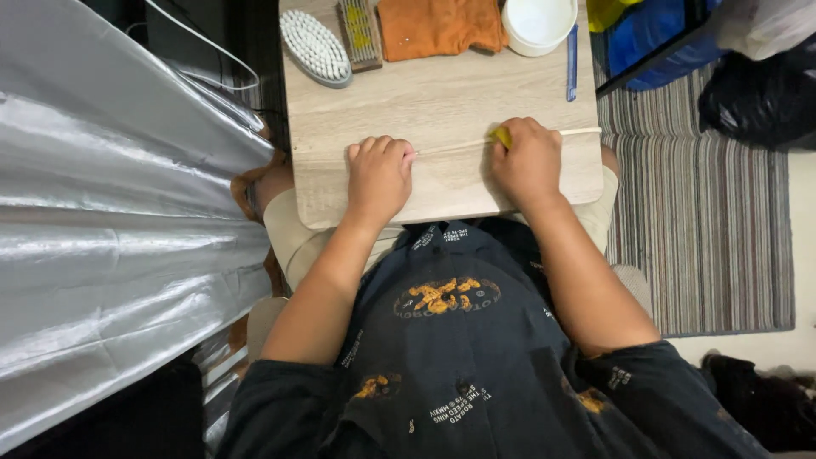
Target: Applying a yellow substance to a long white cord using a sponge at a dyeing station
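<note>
I see 2 hands on the bench [442, 102]: left hand [378, 174] fisted on 1 thin stick [450, 146], right hand [529, 160] pinching 1 yellow pad [502, 136] against it. Behind: 2 brushes [316, 47], 1 orange cloth [438, 25], 1 white bowl [538, 24].

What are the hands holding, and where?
A thin pale stick lying across the board: left hand grips its near end, right hand closes further along, with something yellow.

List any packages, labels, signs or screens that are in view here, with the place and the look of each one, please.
Printed patches on the dark shirt: on the person's chest, bottom centre, an oval orange graphic with small white print around it.
Black plastic bag: top right, on the striped rug, glossy and crumpled.
No screens, signs or boxed packages are in view.
</note>
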